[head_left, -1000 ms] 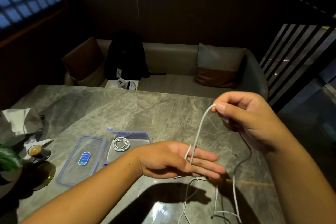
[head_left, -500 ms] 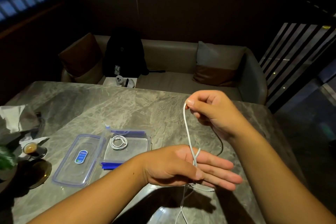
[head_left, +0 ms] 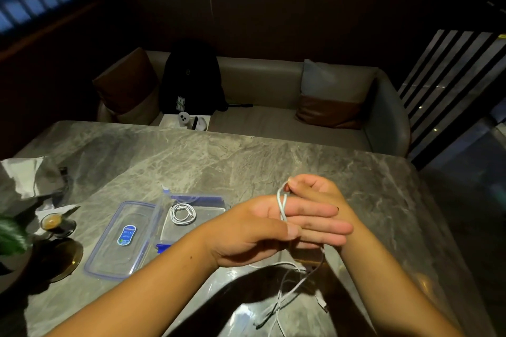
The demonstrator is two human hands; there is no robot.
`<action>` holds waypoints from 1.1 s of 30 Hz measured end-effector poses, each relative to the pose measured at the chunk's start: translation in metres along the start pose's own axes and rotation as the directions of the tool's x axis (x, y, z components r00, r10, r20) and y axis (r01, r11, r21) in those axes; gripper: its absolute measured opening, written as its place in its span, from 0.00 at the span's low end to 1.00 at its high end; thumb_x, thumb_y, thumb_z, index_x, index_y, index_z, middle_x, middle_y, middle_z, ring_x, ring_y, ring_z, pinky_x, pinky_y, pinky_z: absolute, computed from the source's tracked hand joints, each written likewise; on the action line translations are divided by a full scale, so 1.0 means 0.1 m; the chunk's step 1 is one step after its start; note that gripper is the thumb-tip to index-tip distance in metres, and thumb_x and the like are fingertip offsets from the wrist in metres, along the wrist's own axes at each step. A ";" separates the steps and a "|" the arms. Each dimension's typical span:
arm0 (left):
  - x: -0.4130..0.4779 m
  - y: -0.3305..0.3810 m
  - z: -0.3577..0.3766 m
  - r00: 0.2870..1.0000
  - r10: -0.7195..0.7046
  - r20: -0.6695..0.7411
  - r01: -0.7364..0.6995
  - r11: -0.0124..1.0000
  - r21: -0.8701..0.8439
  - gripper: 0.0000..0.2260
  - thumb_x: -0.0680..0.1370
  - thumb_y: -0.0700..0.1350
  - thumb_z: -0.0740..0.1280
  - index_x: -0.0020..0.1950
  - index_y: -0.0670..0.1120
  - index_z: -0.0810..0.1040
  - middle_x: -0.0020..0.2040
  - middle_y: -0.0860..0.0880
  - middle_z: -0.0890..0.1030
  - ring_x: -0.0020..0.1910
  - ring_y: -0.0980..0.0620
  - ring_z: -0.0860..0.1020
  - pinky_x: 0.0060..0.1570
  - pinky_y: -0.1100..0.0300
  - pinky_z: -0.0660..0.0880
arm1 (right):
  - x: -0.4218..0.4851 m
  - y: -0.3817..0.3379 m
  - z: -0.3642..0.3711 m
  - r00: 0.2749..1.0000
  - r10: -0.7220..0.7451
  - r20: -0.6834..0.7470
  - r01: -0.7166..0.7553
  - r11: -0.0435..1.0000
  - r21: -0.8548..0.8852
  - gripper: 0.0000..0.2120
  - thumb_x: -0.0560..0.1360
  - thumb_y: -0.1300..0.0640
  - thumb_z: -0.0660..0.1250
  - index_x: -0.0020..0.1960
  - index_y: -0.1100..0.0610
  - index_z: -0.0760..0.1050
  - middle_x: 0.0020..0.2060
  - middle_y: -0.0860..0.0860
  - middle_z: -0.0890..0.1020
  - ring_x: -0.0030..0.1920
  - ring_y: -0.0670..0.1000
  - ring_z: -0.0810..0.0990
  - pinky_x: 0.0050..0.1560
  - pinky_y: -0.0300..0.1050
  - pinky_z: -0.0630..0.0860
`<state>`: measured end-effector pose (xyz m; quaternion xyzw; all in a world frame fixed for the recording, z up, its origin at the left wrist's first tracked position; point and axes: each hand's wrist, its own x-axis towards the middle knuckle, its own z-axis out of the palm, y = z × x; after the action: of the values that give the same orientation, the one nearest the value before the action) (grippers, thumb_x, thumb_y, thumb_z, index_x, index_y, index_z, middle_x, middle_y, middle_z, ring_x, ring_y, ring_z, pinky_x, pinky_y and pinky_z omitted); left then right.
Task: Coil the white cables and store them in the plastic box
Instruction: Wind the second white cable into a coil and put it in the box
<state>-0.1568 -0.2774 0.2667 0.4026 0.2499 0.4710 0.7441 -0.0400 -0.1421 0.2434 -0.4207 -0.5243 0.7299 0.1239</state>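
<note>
My left hand (head_left: 262, 230) is held flat over the table with its fingers straight, and a white cable (head_left: 282, 205) loops over them, with the thumb pressing it in place. Just behind, my right hand (head_left: 315, 190) pinches the top of that loop. The rest of the cable (head_left: 290, 290) hangs down and lies loose on the table below my hands. To the left stands the clear plastic box (head_left: 216, 209), open, with one coiled white cable (head_left: 183, 214) inside.
The box's lid (head_left: 126, 241), with a blue label, lies flat left of the box. A coffee cup (head_left: 52, 221) on a saucer, crumpled paper (head_left: 24, 175) and a plant leaf (head_left: 11, 235) occupy the left edge. A sofa with a black backpack (head_left: 191, 76) stands beyond the marble table (head_left: 219, 156).
My right hand has come down and left with the cable, from high at the right to just behind my left hand's fingers. The loop over the left fingers is now short.
</note>
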 end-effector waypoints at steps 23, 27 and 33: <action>-0.09 -0.20 -0.61 0.957 0.000 -0.291 -0.025 0.996 -0.083 0.22 0.80 0.30 0.53 0.74 0.35 0.63 0.72 0.35 0.71 0.72 0.38 0.69 0.74 0.47 0.62 | -0.90 0.30 0.27 0.962 -0.137 0.236 0.205 0.933 -0.295 0.08 0.77 0.57 0.71 0.40 0.59 0.81 0.23 0.48 0.76 0.23 0.42 0.69 0.28 0.33 0.66; -0.17 -0.21 -0.66 0.959 -0.021 -0.281 -0.024 0.988 -0.156 0.22 0.80 0.30 0.53 0.75 0.34 0.63 0.72 0.33 0.69 0.73 0.36 0.67 0.74 0.44 0.61 | -1.05 0.04 0.13 0.951 -0.211 0.226 0.250 0.956 -0.155 0.09 0.70 0.51 0.72 0.39 0.56 0.83 0.21 0.48 0.72 0.22 0.42 0.65 0.25 0.31 0.62; -0.12 -0.26 -0.60 0.956 -0.022 -0.293 -0.035 0.982 -0.186 0.22 0.79 0.31 0.55 0.74 0.34 0.62 0.72 0.34 0.70 0.72 0.37 0.69 0.73 0.47 0.65 | -1.11 -0.11 0.04 0.934 -0.325 0.150 0.346 0.927 -0.145 0.12 0.69 0.48 0.71 0.42 0.57 0.83 0.22 0.50 0.71 0.24 0.45 0.63 0.25 0.32 0.60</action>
<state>-0.1939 -0.2730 0.2119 0.2564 0.3102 0.5495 0.7322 0.0225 -0.2090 0.3069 -0.2876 -0.6555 0.6751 0.1784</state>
